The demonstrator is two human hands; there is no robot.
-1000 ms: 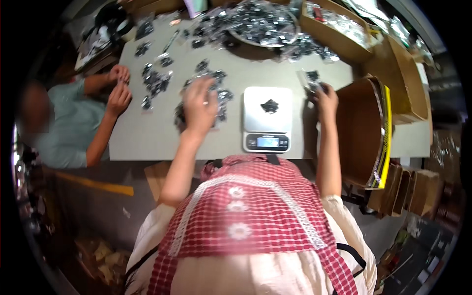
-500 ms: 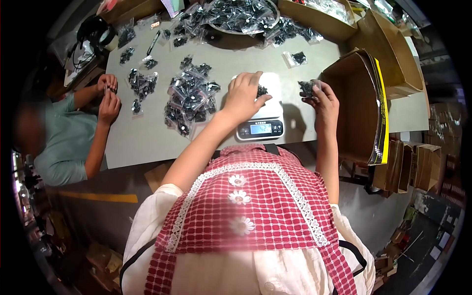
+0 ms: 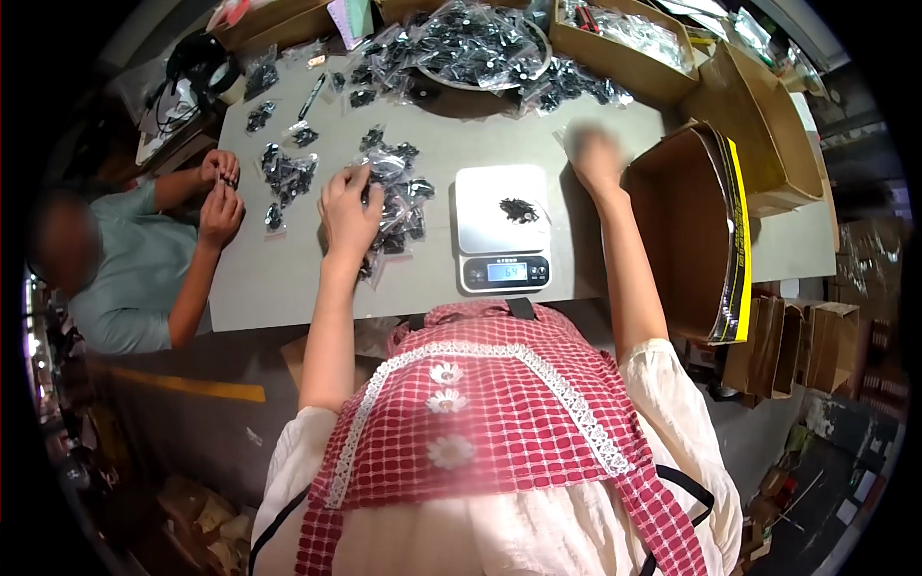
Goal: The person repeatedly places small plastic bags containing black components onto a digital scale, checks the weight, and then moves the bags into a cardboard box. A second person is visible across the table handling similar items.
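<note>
My left hand (image 3: 351,213) rests over the left side of a pile of small clear bags of black parts (image 3: 396,192). Its fingers are apart and curved, and their tips lie against the bags. At the right, my right hand (image 3: 596,158) is smeared by motion above the table, so its fingers and anything in them cannot be made out. Between my hands stands a white digital scale (image 3: 477,213) with a lit display. On its plate lies a small heap of black parts (image 3: 519,210); whether a clear bag encloses it I cannot tell.
An open cardboard box (image 3: 672,221) with a yellow-black edge stands right of my right forearm. At the back, a round tray (image 3: 451,88) overflows with bagged black parts. Left, a co-worker's hands (image 3: 221,197) meet near smaller groups of bags (image 3: 288,173). A marker (image 3: 310,98) lies nearby.
My left hand has left the scale and moved left onto the bag pile. My right hand, which held a small bag of black parts, has moved up and away. The scale's plate is now uncovered.
</note>
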